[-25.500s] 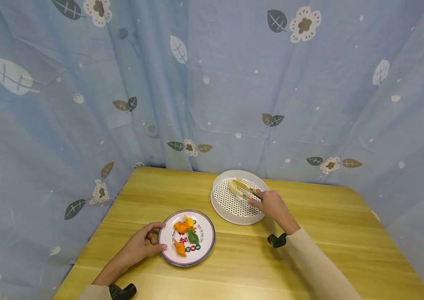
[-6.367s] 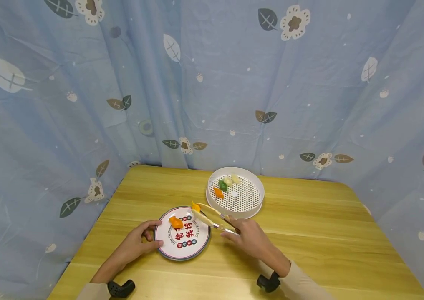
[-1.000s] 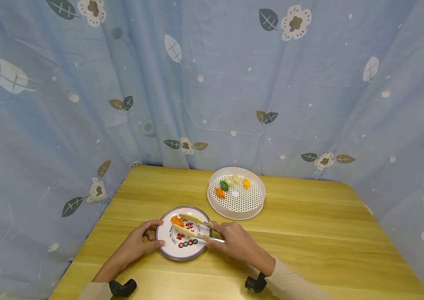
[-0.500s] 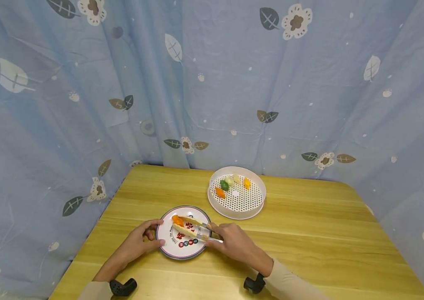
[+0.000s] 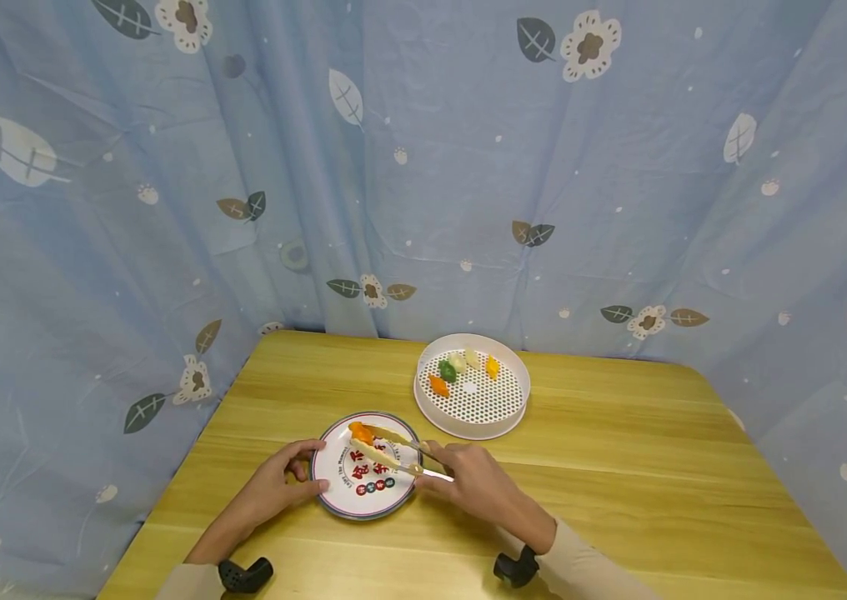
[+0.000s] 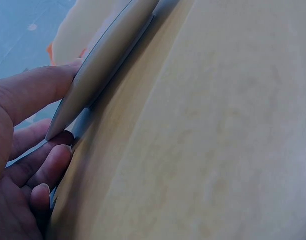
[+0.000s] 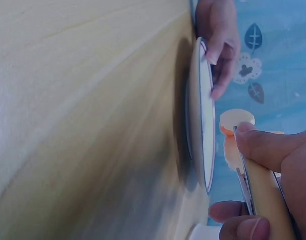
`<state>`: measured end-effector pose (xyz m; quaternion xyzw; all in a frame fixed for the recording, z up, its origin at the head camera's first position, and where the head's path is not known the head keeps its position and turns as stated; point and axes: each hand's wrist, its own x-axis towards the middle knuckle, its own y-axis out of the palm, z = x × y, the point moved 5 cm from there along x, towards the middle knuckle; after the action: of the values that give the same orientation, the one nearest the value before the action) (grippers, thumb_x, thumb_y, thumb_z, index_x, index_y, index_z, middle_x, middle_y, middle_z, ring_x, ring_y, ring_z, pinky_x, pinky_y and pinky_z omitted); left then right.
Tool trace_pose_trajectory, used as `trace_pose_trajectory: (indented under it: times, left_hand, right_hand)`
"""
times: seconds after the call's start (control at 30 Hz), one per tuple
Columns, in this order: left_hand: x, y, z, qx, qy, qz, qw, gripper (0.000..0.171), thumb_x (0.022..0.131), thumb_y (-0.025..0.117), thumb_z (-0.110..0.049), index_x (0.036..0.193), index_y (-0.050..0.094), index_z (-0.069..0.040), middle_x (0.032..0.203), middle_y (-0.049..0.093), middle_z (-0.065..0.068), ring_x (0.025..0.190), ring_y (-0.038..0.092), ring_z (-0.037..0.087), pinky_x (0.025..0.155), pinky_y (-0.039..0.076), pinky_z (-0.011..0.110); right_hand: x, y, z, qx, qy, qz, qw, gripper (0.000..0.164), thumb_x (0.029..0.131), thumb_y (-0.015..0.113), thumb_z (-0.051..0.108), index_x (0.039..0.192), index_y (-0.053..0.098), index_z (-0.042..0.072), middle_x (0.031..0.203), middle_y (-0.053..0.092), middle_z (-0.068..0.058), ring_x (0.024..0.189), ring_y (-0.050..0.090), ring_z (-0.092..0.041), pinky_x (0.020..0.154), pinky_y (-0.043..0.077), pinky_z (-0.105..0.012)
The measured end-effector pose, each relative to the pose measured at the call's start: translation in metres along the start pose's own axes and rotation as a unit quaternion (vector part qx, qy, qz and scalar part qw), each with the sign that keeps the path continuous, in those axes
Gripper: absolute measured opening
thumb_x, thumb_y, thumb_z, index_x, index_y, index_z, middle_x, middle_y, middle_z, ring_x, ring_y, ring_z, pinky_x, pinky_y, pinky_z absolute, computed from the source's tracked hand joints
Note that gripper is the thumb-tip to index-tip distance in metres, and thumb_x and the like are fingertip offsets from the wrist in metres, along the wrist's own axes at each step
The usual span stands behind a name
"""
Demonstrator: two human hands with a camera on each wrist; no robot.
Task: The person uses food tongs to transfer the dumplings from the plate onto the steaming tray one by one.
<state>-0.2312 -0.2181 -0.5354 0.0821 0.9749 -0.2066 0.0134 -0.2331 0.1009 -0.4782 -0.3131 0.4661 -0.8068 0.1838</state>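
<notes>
My left hand [image 5: 273,483] holds the left rim of a white plate [image 5: 335,479] with red lettering; in the left wrist view its thumb lies over the rim and its fingers curl under. My right hand [image 5: 472,479] grips metal tongs [image 5: 386,459] with pale tips. Between those tips, over the far part of the plate, is a small orange piece [image 5: 361,432], its kind unclear. In the right wrist view, thumb and fingers close round the tongs' handle [image 7: 265,200]. Whether the piece touches the plate is hard to tell.
Behind and right of the plate stands a round white perforated tray [image 5: 472,428]. It bears an orange piece [image 5: 438,386], a green piece [image 5: 448,372], a yellow piece [image 5: 493,367] and two pale ones. A blue patterned curtain [image 5: 461,167] hangs behind the wooden table [image 5: 618,442].
Since the earliest frame, green, orange and yellow pieces have left the plate for the tray. Within the last second, the tongs closed on the last orange piece and shifted it slightly up and right.
</notes>
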Motion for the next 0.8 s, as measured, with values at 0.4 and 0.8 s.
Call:
trace_pose_trajectory:
  times: [0.4,0.8]
  left_hand:
    - [-0.001,0.000,0.001,-0.005,0.000,0.002,1.0000,0.065,0.083,0.088,-0.022,0.140,0.059,-0.011,0.107,0.054,0.010,0.090,0.049,0.023,0.074,0.039,0.030]
    - [0.000,-0.001,0.000,-0.004,0.010,0.005,0.9999,0.063,0.083,0.089,-0.023,0.138,0.060,-0.012,0.107,0.055,0.011,0.090,0.049,0.023,0.075,0.040,0.029]
  right_hand:
    - [-0.005,-0.024,-0.009,0.005,0.000,-0.047,0.999,0.042,0.088,0.081,0.039,0.118,0.074,0.010,0.063,0.040,0.016,0.056,0.035,0.000,0.052,0.032,-0.019]
    - [-0.016,-0.050,-0.030,-0.006,0.050,-0.063,0.997,0.055,0.089,0.080,0.039,0.131,0.071,0.004,0.064,0.042,0.015,0.058,0.035,0.000,0.053,0.033,-0.021]
